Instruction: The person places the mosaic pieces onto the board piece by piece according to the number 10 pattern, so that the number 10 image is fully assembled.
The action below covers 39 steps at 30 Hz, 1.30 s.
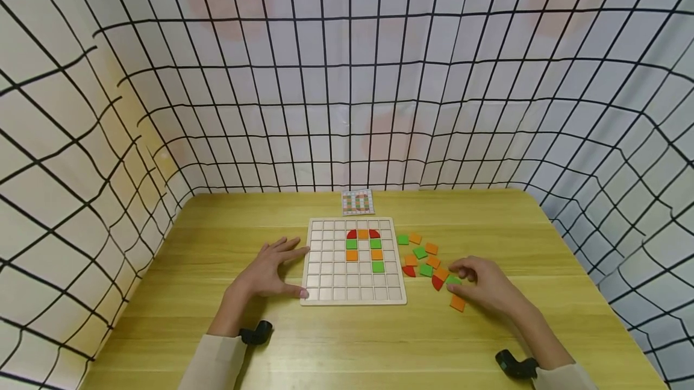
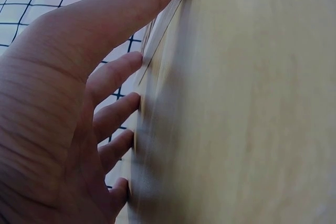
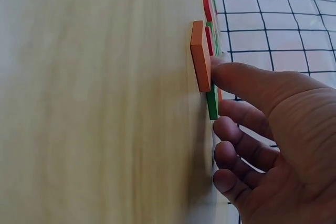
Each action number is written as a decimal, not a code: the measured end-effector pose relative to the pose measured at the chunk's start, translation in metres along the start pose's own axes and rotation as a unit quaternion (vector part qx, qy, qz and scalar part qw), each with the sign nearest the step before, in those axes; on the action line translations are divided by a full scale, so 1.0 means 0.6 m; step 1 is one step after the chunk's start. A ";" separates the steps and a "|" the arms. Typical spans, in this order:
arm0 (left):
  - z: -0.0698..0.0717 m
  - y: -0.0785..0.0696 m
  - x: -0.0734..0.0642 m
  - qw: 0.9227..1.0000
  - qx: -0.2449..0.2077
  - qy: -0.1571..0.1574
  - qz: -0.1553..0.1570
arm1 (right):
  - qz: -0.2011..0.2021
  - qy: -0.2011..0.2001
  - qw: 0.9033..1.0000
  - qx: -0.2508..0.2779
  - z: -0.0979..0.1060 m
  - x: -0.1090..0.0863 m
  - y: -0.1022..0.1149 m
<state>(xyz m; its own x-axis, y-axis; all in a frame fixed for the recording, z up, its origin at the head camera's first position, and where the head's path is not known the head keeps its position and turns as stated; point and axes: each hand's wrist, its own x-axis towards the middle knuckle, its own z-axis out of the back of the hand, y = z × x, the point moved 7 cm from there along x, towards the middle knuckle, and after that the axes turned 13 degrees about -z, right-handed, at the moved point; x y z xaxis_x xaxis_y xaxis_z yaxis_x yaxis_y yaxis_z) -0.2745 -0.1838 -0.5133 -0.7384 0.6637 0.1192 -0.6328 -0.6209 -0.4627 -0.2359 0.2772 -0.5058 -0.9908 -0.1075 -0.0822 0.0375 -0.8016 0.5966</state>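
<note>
A pale wooden grid board (image 1: 331,278) lies flat on the table. Set in its cells is an arch of green and orange squares (image 1: 352,255) topped by two red quarter-round tiles (image 1: 374,234). My left hand (image 1: 269,269) rests at the board's left side, fingers spread; its thumb touches the lower left corner and its index fingertip the edge. To the right of the board, my right hand (image 1: 485,284) is over the loose tiles, thumb and index finger at opposite sides of a green square tile (image 3: 212,102), pinching it. An orange square tile (image 3: 200,56) lies just nearer than the thumb.
Several loose orange, green and red tiles (image 1: 426,270) are scattered between the board and my right hand. A small pattern card (image 1: 358,202) lies behind the board. White walls with a black grid (image 1: 347,88) enclose the wooden table (image 1: 336,348) at the back and sides.
</note>
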 end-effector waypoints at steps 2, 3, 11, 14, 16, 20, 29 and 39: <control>-0.001 0.000 0.000 1.000 -0.001 0.001 0.001 | -0.010 -0.002 1.000 0.003 0.000 -0.001 -0.004; -0.001 0.001 0.000 1.000 -0.002 0.002 0.001 | -0.014 -0.003 1.000 0.004 0.001 -0.003 -0.006; 0.000 -0.003 0.001 1.000 -0.003 0.000 -0.002 | -0.014 -0.019 1.000 -0.008 0.018 -0.014 -0.025; 0.000 -0.003 0.002 1.000 0.000 -0.001 -0.004 | -0.006 -0.021 1.000 -0.010 0.021 -0.017 -0.031; 0.000 -0.002 0.002 1.000 0.001 -0.001 -0.004 | 0.000 -0.018 1.000 -0.005 0.021 -0.017 -0.033; 0.000 0.000 0.000 1.000 0.001 -0.001 -0.003 | 0.007 -0.016 1.000 0.003 0.020 -0.017 -0.031; -0.001 0.001 -0.001 1.000 0.000 -0.002 0.000 | 0.001 -0.024 1.000 0.019 0.020 -0.004 -0.028; 0.000 0.000 -0.001 1.000 0.001 -0.002 0.000 | -0.010 -0.035 0.999 0.027 0.020 0.017 -0.006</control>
<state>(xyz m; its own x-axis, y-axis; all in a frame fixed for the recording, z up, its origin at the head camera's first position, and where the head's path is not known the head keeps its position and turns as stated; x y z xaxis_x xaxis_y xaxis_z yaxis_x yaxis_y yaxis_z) -0.2738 -0.1842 -0.5134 -0.7388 0.6627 0.1228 -0.6337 -0.6210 -0.4613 -0.2474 0.2861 -0.4992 -0.9981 -0.0480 -0.0397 0.0116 -0.7696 0.6384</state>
